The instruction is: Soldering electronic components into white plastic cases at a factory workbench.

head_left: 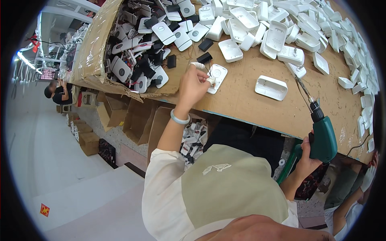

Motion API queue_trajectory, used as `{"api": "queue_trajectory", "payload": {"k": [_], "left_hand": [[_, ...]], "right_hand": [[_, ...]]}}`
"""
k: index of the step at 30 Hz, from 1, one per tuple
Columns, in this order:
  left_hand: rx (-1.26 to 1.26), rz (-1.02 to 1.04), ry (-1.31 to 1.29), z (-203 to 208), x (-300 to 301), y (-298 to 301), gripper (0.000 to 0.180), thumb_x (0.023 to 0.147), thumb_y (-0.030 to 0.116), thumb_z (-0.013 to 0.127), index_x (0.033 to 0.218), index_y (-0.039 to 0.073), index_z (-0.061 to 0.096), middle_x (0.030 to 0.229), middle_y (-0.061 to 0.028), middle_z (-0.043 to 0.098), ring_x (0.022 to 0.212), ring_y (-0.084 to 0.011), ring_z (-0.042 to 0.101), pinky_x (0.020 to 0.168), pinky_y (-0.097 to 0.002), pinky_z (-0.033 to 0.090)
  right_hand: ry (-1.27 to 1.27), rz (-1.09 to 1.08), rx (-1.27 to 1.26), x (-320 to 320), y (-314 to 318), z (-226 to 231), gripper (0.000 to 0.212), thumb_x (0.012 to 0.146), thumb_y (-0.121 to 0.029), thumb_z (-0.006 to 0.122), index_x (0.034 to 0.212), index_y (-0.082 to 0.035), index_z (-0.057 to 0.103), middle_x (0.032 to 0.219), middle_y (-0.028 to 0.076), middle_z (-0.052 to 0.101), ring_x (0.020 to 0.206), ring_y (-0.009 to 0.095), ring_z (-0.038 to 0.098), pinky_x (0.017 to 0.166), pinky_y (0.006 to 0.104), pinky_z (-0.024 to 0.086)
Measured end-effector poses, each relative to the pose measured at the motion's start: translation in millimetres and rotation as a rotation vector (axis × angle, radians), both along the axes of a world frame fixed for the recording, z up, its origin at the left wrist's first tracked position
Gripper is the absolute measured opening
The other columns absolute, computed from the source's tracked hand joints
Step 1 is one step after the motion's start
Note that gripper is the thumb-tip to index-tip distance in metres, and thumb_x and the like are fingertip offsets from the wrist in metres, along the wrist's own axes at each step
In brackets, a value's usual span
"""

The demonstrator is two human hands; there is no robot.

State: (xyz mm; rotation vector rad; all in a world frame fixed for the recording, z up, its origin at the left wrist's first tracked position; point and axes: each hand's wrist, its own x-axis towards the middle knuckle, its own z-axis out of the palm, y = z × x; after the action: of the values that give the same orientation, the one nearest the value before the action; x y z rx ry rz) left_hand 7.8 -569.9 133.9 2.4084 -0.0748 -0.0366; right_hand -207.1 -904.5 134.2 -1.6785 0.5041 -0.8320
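Note:
My left hand (194, 84), with white covers on some fingertips, is pinched at the left edge of a small white plastic cover (219, 75) lying flat on the table. What sits between the fingertips is hidden. Thin dark wires run from beside the fingers to a small black box (204, 58) just beyond. My right hand (307, 156) grips the handle of a green pistol-shaped soldering gun (324, 138). Its long metal tip points away from me and overlaps a white shell at the table's right. An open white shell (271, 87) lies between my hands.
A cardboard box (86, 56) of wired white covers and black boxes stands at the left. White shells (277, 34) are heaped along the far and right sides. Beneath the table are more parts (195, 138). Another person's gloved hand (368, 178) shows at the lower right.

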Motion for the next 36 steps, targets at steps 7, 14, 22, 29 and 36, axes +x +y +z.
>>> {"api": "queue_trajectory", "payload": {"k": [7, 14, 22, 29, 36], "left_hand": [[-0.542, 0.268, -0.172, -14, -18, -10, 0.038, 0.082, 0.004, 0.076, 0.113, -0.005, 0.057, 0.095, -0.0139, 0.073, 0.081, -0.0179, 0.072, 0.069, -0.0297, 0.057], [-0.175, 0.305, -0.678, -36, -56, -43, 0.038, 0.092, -0.002, 0.061, 0.128, -0.004, 0.052, 0.104, -0.0121, 0.063, 0.096, -0.0206, 0.062, 0.079, -0.0293, 0.052], [-0.066, -0.180, -0.527, -35, -83, -59, 0.034, 0.085, -0.006, 0.064, 0.119, 0.001, 0.066, 0.106, -0.0155, 0.066, 0.092, -0.0318, 0.066, 0.083, -0.0407, 0.052], [0.054, -0.510, -0.405, -2, -75, -89, 0.029, 0.078, -0.002, 0.066, 0.106, 0.002, 0.069, 0.093, -0.0145, 0.062, 0.082, -0.0355, 0.062, 0.073, -0.0454, 0.052], [-0.019, -0.458, -0.192, 4, -42, -114, 0.018, 0.087, 0.005, 0.068, 0.105, 0.005, 0.072, 0.081, -0.0112, 0.062, 0.061, -0.0241, 0.059, 0.059, -0.0347, 0.049]], "right_hand": [[0.013, -0.054, 0.023, -12, -2, -1, 0.036, 0.087, 0.002, 0.072, 0.123, 0.002, 0.064, 0.110, 0.009, 0.071, 0.071, 0.009, 0.057, 0.064, 0.0223, 0.047], [0.089, -0.027, 0.142, -12, 6, 5, 0.035, 0.084, 0.003, 0.078, 0.116, 0.001, 0.065, 0.103, 0.007, 0.070, 0.092, 0.014, 0.065, 0.084, 0.0276, 0.052], [0.025, 0.032, 0.138, -16, 15, 16, 0.030, 0.083, 0.004, 0.078, 0.112, 0.001, 0.068, 0.099, 0.006, 0.071, 0.087, 0.012, 0.066, 0.078, 0.0260, 0.053], [0.151, 0.119, 0.184, -30, 17, 3, 0.022, 0.084, 0.001, 0.078, 0.105, 0.001, 0.071, 0.097, 0.004, 0.072, 0.085, 0.010, 0.066, 0.078, 0.0250, 0.052], [0.222, 0.121, 0.155, -24, 20, -5, 0.014, 0.083, 0.000, 0.078, 0.097, 0.001, 0.073, 0.090, 0.003, 0.073, 0.080, 0.008, 0.066, 0.074, 0.0235, 0.051]]}}
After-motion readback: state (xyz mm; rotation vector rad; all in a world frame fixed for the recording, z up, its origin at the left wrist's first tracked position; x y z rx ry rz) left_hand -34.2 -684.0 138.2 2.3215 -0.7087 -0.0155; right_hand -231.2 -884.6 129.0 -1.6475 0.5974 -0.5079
